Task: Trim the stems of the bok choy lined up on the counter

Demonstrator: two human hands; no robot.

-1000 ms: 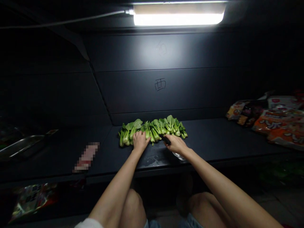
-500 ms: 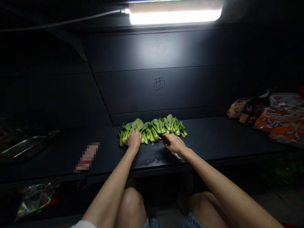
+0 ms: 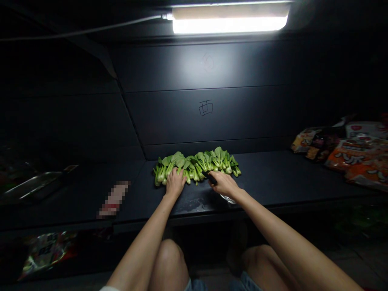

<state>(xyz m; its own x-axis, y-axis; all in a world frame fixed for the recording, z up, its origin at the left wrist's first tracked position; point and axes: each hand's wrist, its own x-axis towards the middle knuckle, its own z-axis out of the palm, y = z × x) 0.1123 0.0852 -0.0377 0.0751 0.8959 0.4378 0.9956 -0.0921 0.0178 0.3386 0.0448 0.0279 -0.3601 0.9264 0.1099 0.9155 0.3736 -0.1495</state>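
Note:
A row of several heads of green bok choy (image 3: pixel 197 163) lies on the dark counter (image 3: pixel 273 178), with stems toward me on the left part and leaves to the back. My left hand (image 3: pixel 175 184) rests palm down on the bok choy stems, fingers spread. My right hand (image 3: pixel 222 184) grips a black-handled tool (image 3: pixel 210 178), likely a knife, at the row's right end. Its tip points into the greens, and any blade is hard to see. A crumpled silvery wrapper (image 3: pixel 228 199) lies under my right wrist.
A steel tray (image 3: pixel 30 186) sits at the far left, and a blurred package (image 3: pixel 113 200) lies left of my hands. Colourful snack bags (image 3: pixel 354 157) are heaped at the right. A bag (image 3: pixel 47 254) sits below the counter's front edge, left of my knees.
My left hand has shifted slightly right over the bok choy since the previous frame. My right hand stays in place, and the view has moved slightly.

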